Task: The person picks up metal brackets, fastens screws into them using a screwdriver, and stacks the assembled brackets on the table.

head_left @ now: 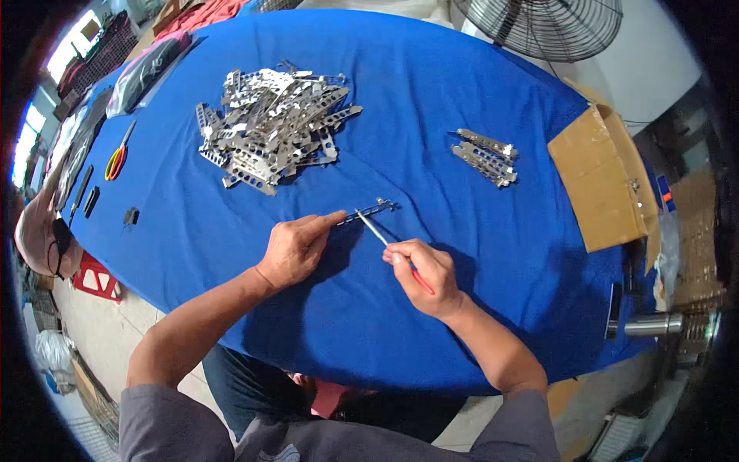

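Note:
My left hand is closed on the near end of a perforated metal strip, its index finger stretched along it. The strip's far end, with small bent tabs, points to the right. My right hand grips a slim file with a pale grey shaft and a red handle. The file's tip touches the strip, or lies just over it, near my left fingertip. Beyond my hands lies a large heap of similar metal strips. Several more strips lie together at the right.
A blue cloth covers the table. Scissors, a black cutter and small black pieces lie at the left. An open cardboard box stands at the right edge, a fan behind. Another person is at the left.

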Motion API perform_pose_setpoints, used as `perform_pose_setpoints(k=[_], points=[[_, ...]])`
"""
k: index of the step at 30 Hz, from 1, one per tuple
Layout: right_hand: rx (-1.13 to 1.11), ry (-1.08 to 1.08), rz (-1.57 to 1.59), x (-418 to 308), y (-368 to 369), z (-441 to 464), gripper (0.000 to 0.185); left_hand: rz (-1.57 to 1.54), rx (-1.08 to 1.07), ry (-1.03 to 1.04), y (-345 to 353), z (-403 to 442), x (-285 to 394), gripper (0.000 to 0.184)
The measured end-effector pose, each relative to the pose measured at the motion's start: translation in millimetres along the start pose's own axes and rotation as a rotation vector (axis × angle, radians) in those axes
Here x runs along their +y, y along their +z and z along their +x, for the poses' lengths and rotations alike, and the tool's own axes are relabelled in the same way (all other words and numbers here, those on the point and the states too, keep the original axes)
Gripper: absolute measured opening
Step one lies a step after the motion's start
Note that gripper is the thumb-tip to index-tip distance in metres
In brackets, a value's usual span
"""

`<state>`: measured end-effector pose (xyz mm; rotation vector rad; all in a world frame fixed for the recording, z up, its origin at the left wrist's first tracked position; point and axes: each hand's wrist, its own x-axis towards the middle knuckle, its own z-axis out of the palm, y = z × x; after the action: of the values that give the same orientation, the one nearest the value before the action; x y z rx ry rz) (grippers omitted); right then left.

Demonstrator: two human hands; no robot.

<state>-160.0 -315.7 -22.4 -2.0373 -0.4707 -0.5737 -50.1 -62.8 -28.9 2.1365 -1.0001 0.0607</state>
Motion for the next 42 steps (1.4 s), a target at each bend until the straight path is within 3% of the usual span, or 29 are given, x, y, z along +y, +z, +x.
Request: perform_pose_setpoints(k=[12, 21, 27, 34, 39, 42], points=[[-0.001, 0.020, 0.034, 4.8, -2.1, -4.8, 0.008, 0.004, -0.004, 0.029, -0.1, 0.5, -2.7, 0.040], [0.019, -0.089, 0.023, -0.3, -2.7, 1.3, 0.013, -0.007, 0.025, 0.028, 2.2, 1.0, -0.5, 0.037], [0.024, 0.037, 0.051, 0.4, -1.9, -2.2, 0.008, -0.012, -0.001, 0.006, 1.0, 1.4, 1.2, 0.040], [0.062, -0.014, 0.030, 0.2, -0.1, 1.1, 0.007, 0.009, -0.025, 0.010, -2.5, 1.9, 3.2, 0.042], [-0.022, -0.029, 0.024, -1.6, -3.5, -0.7, 0.006, -0.022, 0.010, 0.021, 1.5, 0.3, -0.9, 0.035], [0.053, -0.029, 0.034, 1.1, -0.3, -0.1, 0.006, -0.046, 0.003, -0.050, -0.2, 0.5, 3.8, 0.030]])
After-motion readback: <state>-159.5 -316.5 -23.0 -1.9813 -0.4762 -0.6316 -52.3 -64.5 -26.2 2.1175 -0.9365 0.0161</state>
